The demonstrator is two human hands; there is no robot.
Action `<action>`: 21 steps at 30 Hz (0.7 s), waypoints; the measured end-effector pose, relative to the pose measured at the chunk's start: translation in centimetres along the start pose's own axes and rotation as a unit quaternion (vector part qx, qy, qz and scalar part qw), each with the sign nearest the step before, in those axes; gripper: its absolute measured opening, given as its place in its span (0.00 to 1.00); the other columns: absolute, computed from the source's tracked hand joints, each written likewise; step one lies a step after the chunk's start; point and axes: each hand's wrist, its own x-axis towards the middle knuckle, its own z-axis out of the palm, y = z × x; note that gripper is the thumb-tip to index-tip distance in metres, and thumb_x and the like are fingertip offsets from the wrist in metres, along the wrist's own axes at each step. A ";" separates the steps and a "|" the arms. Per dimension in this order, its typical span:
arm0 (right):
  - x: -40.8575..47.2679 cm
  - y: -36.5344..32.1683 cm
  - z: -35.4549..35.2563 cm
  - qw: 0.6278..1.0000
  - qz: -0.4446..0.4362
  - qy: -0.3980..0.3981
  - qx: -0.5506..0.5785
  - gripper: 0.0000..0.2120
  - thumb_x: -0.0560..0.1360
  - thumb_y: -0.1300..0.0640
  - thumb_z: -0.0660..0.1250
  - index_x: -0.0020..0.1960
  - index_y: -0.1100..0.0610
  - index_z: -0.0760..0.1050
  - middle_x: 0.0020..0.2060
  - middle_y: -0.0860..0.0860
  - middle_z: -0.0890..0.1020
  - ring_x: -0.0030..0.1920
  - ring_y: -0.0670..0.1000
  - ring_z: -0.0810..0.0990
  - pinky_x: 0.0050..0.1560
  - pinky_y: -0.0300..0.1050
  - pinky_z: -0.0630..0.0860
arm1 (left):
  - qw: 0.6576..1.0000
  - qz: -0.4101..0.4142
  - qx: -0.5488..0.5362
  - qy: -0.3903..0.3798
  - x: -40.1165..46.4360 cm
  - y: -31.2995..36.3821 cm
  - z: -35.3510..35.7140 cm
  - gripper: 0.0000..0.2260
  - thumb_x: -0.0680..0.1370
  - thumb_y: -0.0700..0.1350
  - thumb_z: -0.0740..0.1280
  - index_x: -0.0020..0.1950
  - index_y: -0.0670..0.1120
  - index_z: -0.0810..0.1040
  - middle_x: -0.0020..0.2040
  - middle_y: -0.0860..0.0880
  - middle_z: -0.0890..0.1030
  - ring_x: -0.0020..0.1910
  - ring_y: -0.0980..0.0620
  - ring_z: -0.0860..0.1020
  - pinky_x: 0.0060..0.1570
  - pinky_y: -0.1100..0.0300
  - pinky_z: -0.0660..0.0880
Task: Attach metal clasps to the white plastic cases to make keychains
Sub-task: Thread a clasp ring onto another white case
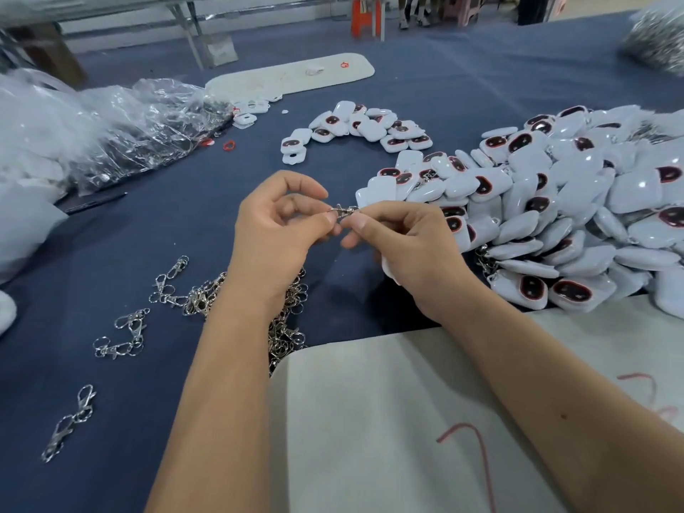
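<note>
Both my hands meet above the blue table. My left hand [274,231] pinches a small metal clasp [344,211] between thumb and fingertips. My right hand [403,246] pinches the same clasp from the right, and a white plastic case [388,270] shows partly under its palm. A heap of loose metal clasps [285,327] lies beneath my left wrist. A large pile of white cases with dark red windows [555,201] covers the right side.
Scattered clasps [126,331] lie at the left on the blue table cloth [111,253]. A smaller group of cases [362,124] sits further back. Crumpled clear plastic bags [111,127] fill the far left. A beige board [407,420] lies under my forearms, another board [288,75] at the back.
</note>
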 end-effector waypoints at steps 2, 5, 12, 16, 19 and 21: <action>0.1 0.1 -0.1 0.999 0.016 0.030 0.006 0.06 0.79 0.56 0.73 0.44 0.53 0.86 0.37 0.52 0.87 0.31 0.55 0.64 0.29 0.42 0.60 | 1.000 0.007 0.025 -0.004 0.0 0.0 0.0 0.10 0.74 0.31 0.71 0.44 0.46 0.81 0.36 0.49 0.82 0.38 0.50 0.83 0.42 0.59 0.79; 0.1 0.1 -0.1 0.998 -0.008 0.063 -0.023 0.07 0.78 0.58 0.73 0.42 0.52 0.84 0.35 0.49 0.87 0.30 0.47 0.72 0.30 0.38 0.68 | 0.996 0.027 0.087 0.001 0.1 -0.4 0.0 0.09 0.72 0.32 0.71 0.39 0.46 0.82 0.36 0.44 0.81 0.36 0.50 0.78 0.40 0.57 0.77; -0.2 0.3 0.0 0.942 -0.164 0.078 -0.281 0.06 0.76 0.63 0.72 0.47 0.54 0.87 0.40 0.44 0.86 0.40 0.47 0.83 0.45 0.45 0.79 | 0.980 0.050 0.187 -0.033 -0.2 -0.6 -0.2 0.06 0.75 0.38 0.74 0.42 0.48 0.83 0.39 0.54 0.83 0.40 0.58 0.79 0.45 0.67 0.76; -0.3 0.1 0.2 0.922 -0.200 0.069 -0.324 0.08 0.75 0.63 0.72 0.48 0.53 0.87 0.40 0.44 0.87 0.42 0.46 0.83 0.46 0.45 0.77 | 0.972 0.052 0.221 -0.052 -0.3 -0.7 0.2 0.06 0.75 0.40 0.75 0.40 0.49 0.84 0.36 0.55 0.83 0.38 0.58 0.78 0.42 0.66 0.75; -0.3 0.1 0.1 0.921 -0.204 0.076 -0.322 0.08 0.75 0.64 0.72 0.48 0.53 0.87 0.40 0.44 0.87 0.42 0.46 0.84 0.46 0.44 0.78 | 0.969 0.047 0.237 -0.050 -0.3 -0.7 0.3 0.06 0.75 0.40 0.75 0.39 0.49 0.84 0.36 0.54 0.83 0.37 0.57 0.78 0.41 0.64 0.76; -0.4 0.1 0.1 0.937 -0.189 0.084 -0.282 0.07 0.75 0.64 0.73 0.48 0.54 0.87 0.40 0.44 0.87 0.41 0.45 0.84 0.44 0.40 0.78 | 0.970 0.050 0.233 -0.048 -0.3 -0.7 0.3 0.07 0.75 0.39 0.75 0.39 0.49 0.83 0.36 0.54 0.82 0.37 0.56 0.78 0.41 0.62 0.76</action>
